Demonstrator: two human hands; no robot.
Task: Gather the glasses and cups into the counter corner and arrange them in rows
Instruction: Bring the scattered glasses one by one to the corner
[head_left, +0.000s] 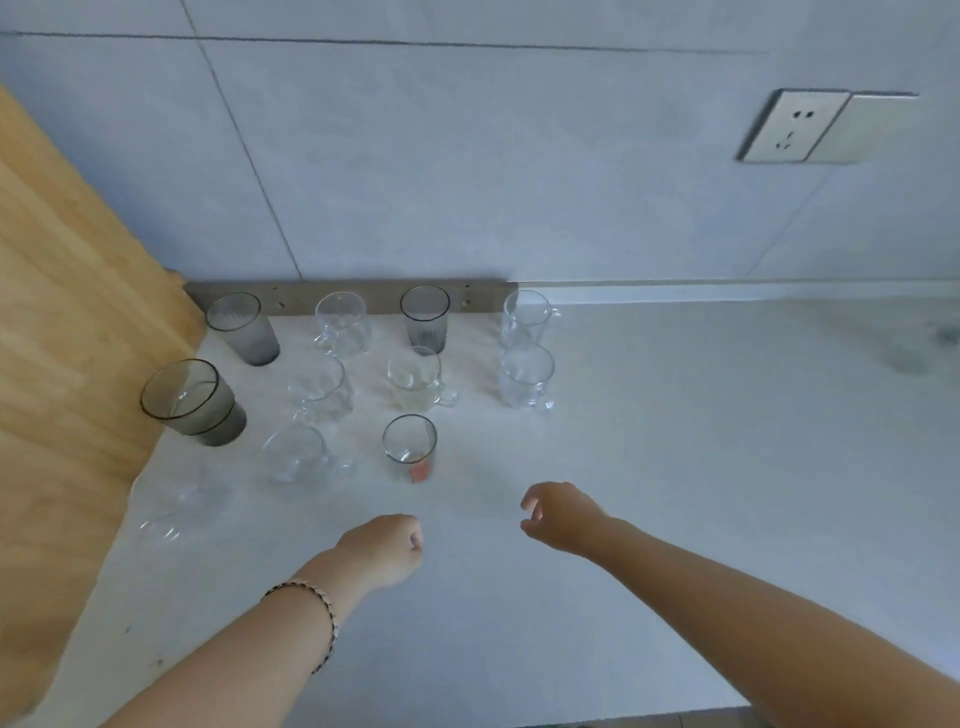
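Note:
Several glasses and cups stand in rows in the counter corner. Smoky grey tumblers stand at the back left (244, 328), the back middle (426, 317) and the left (195, 402). Clear handled cups fill the rest, among them one at the back right (525, 318) and one below it (525, 376). A small clear glass with a red base (410, 449) stands nearest my hands. A faint clear cup (171, 512) sits at the front left. My left hand (387, 551) is curled into a fist and holds nothing. My right hand (558, 514) hovers with fingers loosely apart, empty.
A wooden panel (67, 338) bounds the counter on the left. The tiled wall behind carries a socket (795, 127). A grey strip (374, 293) runs along the wall base. The white counter (701, 441) stretches away to the right.

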